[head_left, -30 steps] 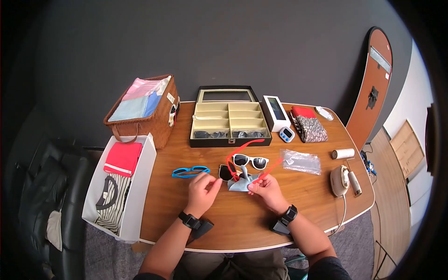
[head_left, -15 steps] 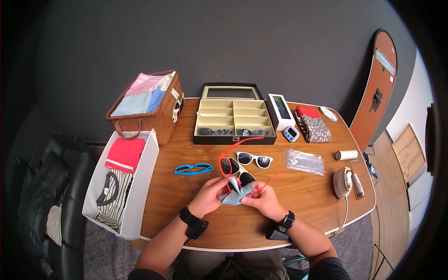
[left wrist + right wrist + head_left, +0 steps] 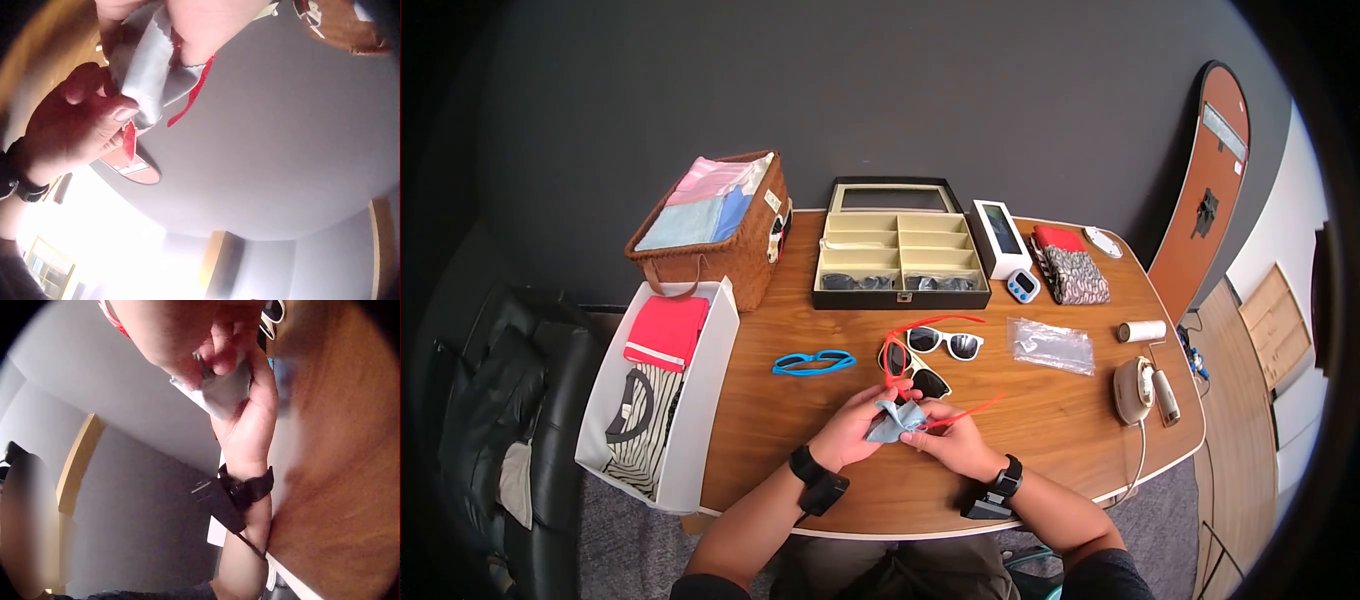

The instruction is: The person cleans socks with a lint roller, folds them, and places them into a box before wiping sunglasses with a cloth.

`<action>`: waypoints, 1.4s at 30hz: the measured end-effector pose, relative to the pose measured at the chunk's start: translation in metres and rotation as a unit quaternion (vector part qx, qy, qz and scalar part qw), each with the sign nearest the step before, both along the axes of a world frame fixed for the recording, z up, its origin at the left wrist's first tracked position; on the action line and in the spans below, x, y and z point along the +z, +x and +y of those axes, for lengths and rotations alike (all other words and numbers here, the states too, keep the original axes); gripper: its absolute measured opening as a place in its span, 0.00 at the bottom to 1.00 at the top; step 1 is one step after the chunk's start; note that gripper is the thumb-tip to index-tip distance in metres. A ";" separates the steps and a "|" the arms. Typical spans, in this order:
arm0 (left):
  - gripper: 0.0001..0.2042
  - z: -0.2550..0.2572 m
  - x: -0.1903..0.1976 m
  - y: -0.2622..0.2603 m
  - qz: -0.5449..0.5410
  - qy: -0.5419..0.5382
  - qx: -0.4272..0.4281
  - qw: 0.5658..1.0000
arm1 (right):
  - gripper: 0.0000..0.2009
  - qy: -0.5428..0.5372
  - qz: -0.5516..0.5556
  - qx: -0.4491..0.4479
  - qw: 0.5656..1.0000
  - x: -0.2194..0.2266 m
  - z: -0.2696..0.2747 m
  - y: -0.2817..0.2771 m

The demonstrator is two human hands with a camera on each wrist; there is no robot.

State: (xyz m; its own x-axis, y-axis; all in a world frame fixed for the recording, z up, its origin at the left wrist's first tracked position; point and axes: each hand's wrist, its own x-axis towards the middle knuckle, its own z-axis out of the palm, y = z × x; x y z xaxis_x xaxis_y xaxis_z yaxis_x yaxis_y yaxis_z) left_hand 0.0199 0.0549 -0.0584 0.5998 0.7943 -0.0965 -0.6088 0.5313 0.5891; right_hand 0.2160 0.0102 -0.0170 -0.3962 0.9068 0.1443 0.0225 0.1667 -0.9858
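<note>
Both hands meet at the near middle of the table around red-framed glasses (image 3: pixel 886 362) and a small light blue-grey cleaning cloth (image 3: pixel 888 428). My left hand (image 3: pixel 845 435) grips the frame near its left rim with the cloth bunched against the fingers. On the other side my right hand (image 3: pixel 960 445) pinches the cloth over the right part of the glasses, thumb on top. In the left wrist view the cloth (image 3: pixel 147 81) is folded between the hands, hiding the lens there. Both red temples point away from me. Just beyond lie cream-framed sunglasses (image 3: pixel 930 384) and white sunglasses (image 3: pixel 945 344).
Blue glasses (image 3: pixel 814 362) lie left of the hands. Behind stands an open display case (image 3: pixel 902 299) with sunglasses in its front compartments. A clear plastic bag (image 3: pixel 1051 346), a lint roller (image 3: pixel 1141 331) and a handheld steamer (image 3: pixel 1133 390) are right. A white bin (image 3: pixel 718 375) and brown basket (image 3: pixel 745 275) stand left.
My left hand, apart from the glasses at first, has come in and taken hold of them and the cloth. The glasses have tilted slightly, and the right hand has shifted a little nearer me.
</note>
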 end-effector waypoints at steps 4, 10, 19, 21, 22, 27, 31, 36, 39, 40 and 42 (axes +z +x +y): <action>0.17 0.002 -0.004 0.001 -0.027 0.007 -0.013 1.000 | 0.07 -0.107 0.050 0.011 0.993 -0.002 -0.005 0.000; 0.16 0.006 0.006 -0.004 0.020 0.035 0.044 0.998 | 0.05 -0.091 0.116 -0.032 0.989 -0.001 -0.001 0.007; 0.17 0.002 0.008 -0.004 0.017 0.044 0.017 0.999 | 0.07 -0.096 0.069 0.010 0.993 -0.007 0.002 0.003; 0.17 0.004 0.012 -0.006 0.024 0.047 0.034 0.998 | 0.05 -0.111 0.102 -0.010 0.989 0.001 0.005 0.008; 0.17 0.006 0.011 -0.007 0.024 0.049 0.035 0.998 | 0.05 -0.109 0.101 -0.009 0.989 0.006 0.007 0.013; 0.16 0.010 0.011 -0.015 -0.009 0.032 0.053 0.998 | 0.03 -0.078 0.157 -0.059 0.983 0.026 0.015 0.044; 0.16 0.008 0.011 -0.011 -0.024 0.019 0.056 0.998 | 0.02 -0.068 0.237 -0.068 0.967 0.028 0.019 0.044; 0.17 0.006 0.000 -0.006 -0.012 0.046 0.019 0.999 | 0.06 -0.100 0.050 -0.012 0.994 0.013 0.005 0.011; 0.17 0.004 0.006 -0.006 0.009 0.030 -0.004 1.000 | 0.06 -0.086 0.028 0.003 0.996 0.007 0.004 0.005; 0.17 0.005 0.004 -0.007 0.008 0.030 -0.005 1.000 | 0.06 -0.086 0.027 0.002 0.996 0.009 0.004 0.008; 0.17 0.008 0.005 -0.008 0.013 0.044 0.006 0.999 | 0.04 -0.105 0.063 -0.022 0.992 0.017 0.007 0.020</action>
State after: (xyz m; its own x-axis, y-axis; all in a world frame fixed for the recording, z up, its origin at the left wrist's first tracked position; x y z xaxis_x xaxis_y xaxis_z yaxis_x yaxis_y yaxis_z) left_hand 0.0119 0.0625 -0.0535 0.5890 0.8071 -0.0413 -0.5980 0.4697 0.6494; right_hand 0.2364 0.0172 0.0003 -0.3467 0.9380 -0.0029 -0.1008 -0.0403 -0.9941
